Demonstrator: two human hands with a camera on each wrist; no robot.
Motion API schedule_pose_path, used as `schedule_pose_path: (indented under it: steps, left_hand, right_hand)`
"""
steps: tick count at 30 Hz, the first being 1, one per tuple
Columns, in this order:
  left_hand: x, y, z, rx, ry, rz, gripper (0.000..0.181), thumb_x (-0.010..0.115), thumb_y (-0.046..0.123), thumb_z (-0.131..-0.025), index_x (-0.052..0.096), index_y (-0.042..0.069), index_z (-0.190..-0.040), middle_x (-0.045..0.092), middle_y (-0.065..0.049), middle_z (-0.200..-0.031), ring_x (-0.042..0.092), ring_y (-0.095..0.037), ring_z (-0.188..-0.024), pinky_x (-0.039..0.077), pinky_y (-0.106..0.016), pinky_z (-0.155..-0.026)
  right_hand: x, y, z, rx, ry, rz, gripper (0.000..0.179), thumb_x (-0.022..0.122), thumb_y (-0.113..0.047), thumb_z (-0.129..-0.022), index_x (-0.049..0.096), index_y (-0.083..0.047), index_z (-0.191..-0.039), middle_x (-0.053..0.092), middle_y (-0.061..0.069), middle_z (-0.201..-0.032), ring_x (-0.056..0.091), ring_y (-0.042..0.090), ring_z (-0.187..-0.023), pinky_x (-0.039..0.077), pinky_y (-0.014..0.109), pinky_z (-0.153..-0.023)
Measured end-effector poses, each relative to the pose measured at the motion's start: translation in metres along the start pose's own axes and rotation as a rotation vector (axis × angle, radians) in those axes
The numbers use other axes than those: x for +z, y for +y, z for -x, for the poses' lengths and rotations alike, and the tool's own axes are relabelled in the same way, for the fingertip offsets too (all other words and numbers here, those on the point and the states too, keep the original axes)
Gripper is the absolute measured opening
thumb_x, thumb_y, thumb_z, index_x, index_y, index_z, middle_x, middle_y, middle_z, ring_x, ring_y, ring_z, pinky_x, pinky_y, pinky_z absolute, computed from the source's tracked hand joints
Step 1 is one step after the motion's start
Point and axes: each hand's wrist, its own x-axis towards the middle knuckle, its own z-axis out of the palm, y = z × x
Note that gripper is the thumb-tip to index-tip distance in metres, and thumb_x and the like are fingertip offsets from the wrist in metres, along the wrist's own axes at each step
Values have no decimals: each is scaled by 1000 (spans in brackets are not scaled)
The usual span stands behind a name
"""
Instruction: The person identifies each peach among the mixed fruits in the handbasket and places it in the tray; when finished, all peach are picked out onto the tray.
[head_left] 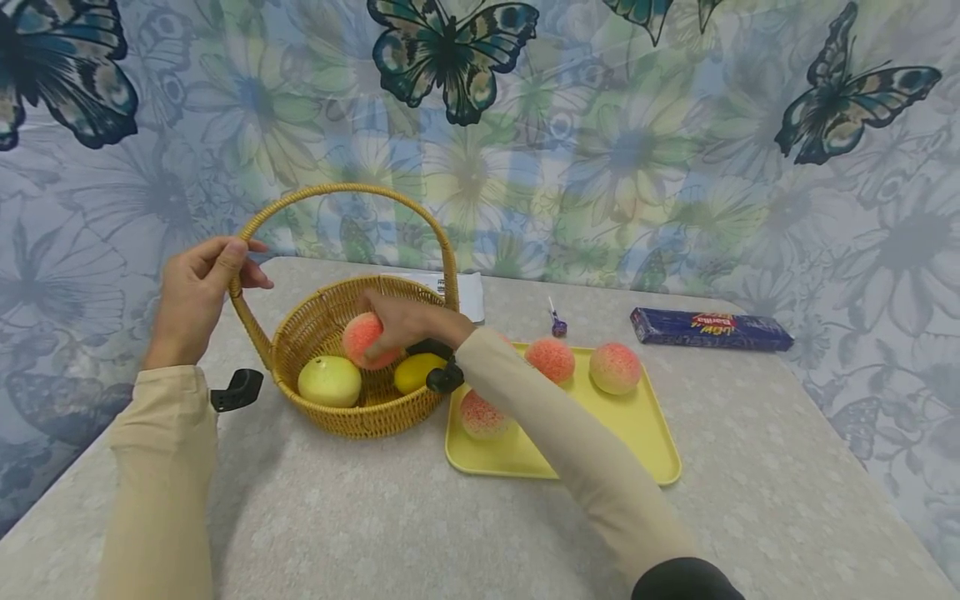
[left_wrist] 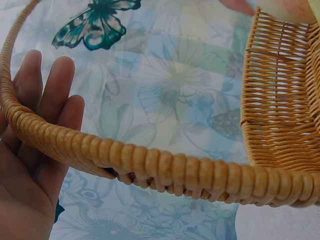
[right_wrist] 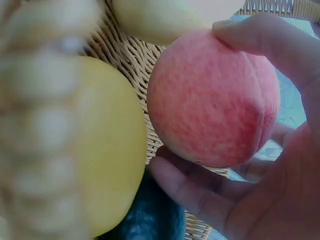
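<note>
A wicker basket (head_left: 367, 423) with a tall arched handle (head_left: 345, 188) stands left of centre. The left hand (head_left: 198, 287) grips the handle's left side, its thumb in front and fingers behind. Inside the basket, the right hand (head_left: 408, 321) holds a pink peach (right_wrist: 212, 100) between thumb and fingers. A pale yellow-green round fruit (head_left: 330, 382) lies at the basket's front left, and a yellow fruit (head_left: 417, 373) at its right. Beneath the right fingers in the right wrist view is a dark green glossy item (right_wrist: 152, 212), its kind unclear.
Right of the basket, a yellow tray (head_left: 600, 433) bears several peaches (head_left: 615, 368), partly hidden by the right sleeve. Behind it lie a wrapped lollipop (head_left: 558, 325) and a blue Barilla box (head_left: 708, 330). White paper (head_left: 471, 293) lies behind the basket, before a butterfly-print curtain (head_left: 465, 167).
</note>
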Motion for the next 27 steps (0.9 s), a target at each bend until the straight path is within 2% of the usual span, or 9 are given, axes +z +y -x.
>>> schedule_pose_path:
  steps: [3, 6, 9, 16, 22, 27]
  left_hand:
    - [0, 0, 0, -3, -6, 21, 30, 55, 25, -98, 67, 0, -109, 65, -3, -69, 62, -12, -73, 43, -20, -72]
    - [1, 0, 0, -2, -9, 37, 30, 56, 24, -98, 67, -2, -109, 65, -3, -69, 62, -12, -73, 44, -19, -72]
    - [1, -1, 0, 4, -7, 65, 31, 56, 22, -98, 65, -6, -109, 65, -3, -69, 62, -12, -73, 45, -18, -72]
    - [0, -1, -2, 8, -4, 74, 30, 56, 21, -97, 66, -4, -109, 66, -3, -68, 62, -12, -72, 45, -18, -71]
    - [-1, -3, -4, 3, -9, 97, 31, 56, 20, -97, 65, -7, -109, 66, -3, -68, 63, -12, -71, 45, -18, -71]
    - [0, -3, -7, 0, -13, 104, 32, 57, 20, -97, 64, -8, -109, 66, -4, -69, 63, -12, -72, 45, -18, -71]
  right_hand:
    - [0, 2, 4, -29, -14, 42, 82, 72, -34, -85, 26, -15, -150, 48, 8, -136, 53, 16, -113, 45, 25, -89]
    - [0, 5, 7, -67, -12, 54, 75, 73, -37, -84, 36, -18, -146, 53, 5, -132, 54, 14, -111, 46, 24, -87]
    - [1, 7, 12, -98, 14, 24, 63, 74, -35, -83, 45, -16, -136, 56, 3, -122, 57, 12, -101, 48, 22, -81]
    - [3, 12, 26, -121, 86, -62, 58, 78, -35, -79, 47, -18, -126, 56, -1, -113, 59, 10, -93, 51, 21, -76]
    - [7, 17, 37, -113, 225, -110, 62, 78, -39, -79, 46, -15, -127, 55, 2, -122, 59, 10, -97, 51, 20, -77]
    - [10, 20, 45, -194, 295, -190, 62, 72, -30, -86, 44, -15, -140, 50, 4, -137, 53, 12, -115, 49, 21, -85]
